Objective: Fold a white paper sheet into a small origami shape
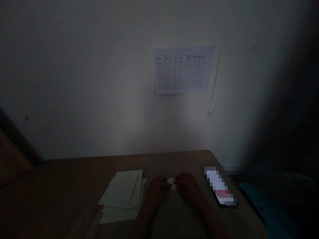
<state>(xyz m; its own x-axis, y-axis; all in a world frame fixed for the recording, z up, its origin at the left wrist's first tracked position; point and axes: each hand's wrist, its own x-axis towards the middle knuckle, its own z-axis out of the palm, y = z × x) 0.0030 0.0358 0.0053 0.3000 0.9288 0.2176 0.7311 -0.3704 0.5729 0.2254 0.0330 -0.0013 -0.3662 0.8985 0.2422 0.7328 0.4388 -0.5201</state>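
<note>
A small piece of white paper, perhaps folded, lies between my two hands near the front of the table. My left hand is closed on its left end, fingers curled inward. Opposite it, my right hand grips the right end with bent fingers. Only the middle of the paper shows; the rest is covered by my fingers, and the dim light blurs detail. Just left of my left hand rests a loose stack of white paper sheets, their edges uneven.
On the brown table, a phone with a lit, pixelated screen lies to the right. Beyond the right edge is a blue chair. A printed table sheet hangs on the pale wall behind.
</note>
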